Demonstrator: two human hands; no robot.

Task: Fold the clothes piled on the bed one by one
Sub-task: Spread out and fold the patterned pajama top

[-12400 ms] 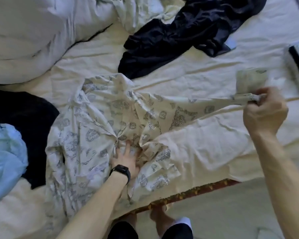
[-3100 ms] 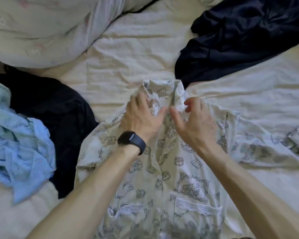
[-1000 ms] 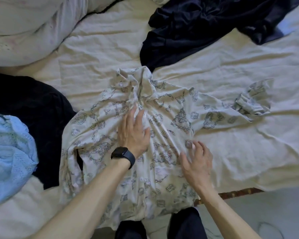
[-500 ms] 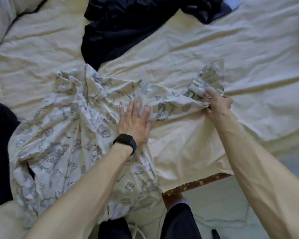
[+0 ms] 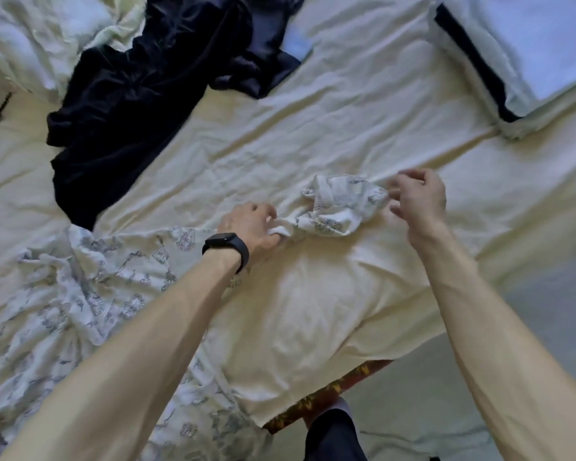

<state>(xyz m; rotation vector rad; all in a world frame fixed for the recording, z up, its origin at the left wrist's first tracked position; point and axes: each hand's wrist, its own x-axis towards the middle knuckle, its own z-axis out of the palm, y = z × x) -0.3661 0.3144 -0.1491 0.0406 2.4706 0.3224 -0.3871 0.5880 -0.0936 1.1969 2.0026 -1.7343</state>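
Near the front edge of the bed [image 5: 313, 128] the printed shirt [image 5: 90, 294] lies crumpled, its sleeve [image 5: 336, 207] stretched rightward. The left hand [image 5: 250, 224] grips the bunched sleeve; the right hand [image 5: 418, 197] curls its fingers at the cuff [image 5: 374, 196], contact unclear. Best draw the cuff outward, flattening the sleeve before folding.

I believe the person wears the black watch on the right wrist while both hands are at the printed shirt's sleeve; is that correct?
Not quite: the head view shows the black watch on the left wrist. The left hand and right hand are indeed at the printed shirt's sleeve.
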